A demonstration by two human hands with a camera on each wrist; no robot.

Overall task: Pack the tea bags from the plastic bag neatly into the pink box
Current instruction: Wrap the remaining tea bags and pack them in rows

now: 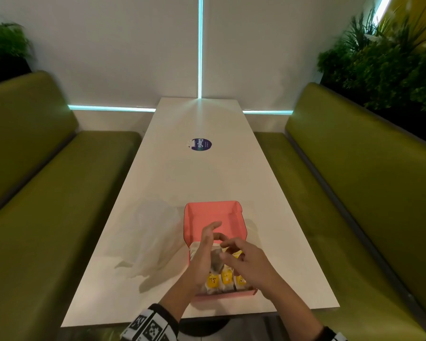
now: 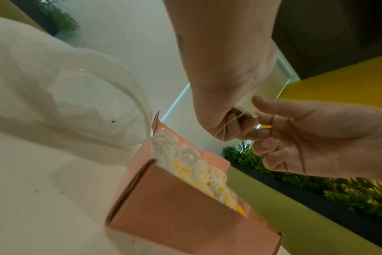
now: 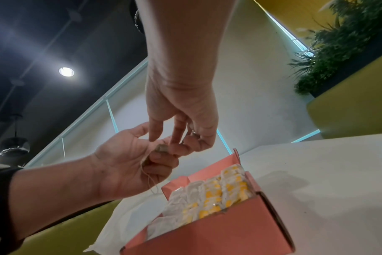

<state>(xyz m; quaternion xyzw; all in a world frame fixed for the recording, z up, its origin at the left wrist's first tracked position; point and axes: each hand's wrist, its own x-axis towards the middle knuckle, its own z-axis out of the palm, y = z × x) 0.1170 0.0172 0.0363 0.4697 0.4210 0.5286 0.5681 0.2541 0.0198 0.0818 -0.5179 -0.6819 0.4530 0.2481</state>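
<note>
While the packed tea bags (image 1: 225, 278) stand in upright rows and fill the pink box (image 1: 221, 297) nearly wall to wall, both hands meet just above its open top. The box sits at the near edge of the tabletop (image 1: 194, 180) with its lid folded back, which keeps the opening within your reach. The plastic bag (image 1: 155, 237) lies slack and touching the box's left side; whether any bags remain inside cannot be told.

Note the grip. Your left hand (image 3: 129, 160) curls its fingers round a loose tea bag (image 3: 161, 148), whose string (image 3: 150, 181) hangs in a loop below the palm. Your right hand (image 3: 185, 120) points its fingers (image 3: 181, 148) down and pinches at the same bag. This two-handed hold probably serves to gather the string before the bag goes in, so that nothing trails over the rows.

Consult each view for separate detail. Only the head view shows the whole layout, but there the hands hide the held bag. Only the right wrist view shows the bag itself and its hanging string. Only the left wrist view shows a yellow tag (image 2: 265, 127) pinched between the right fingers.
</note>
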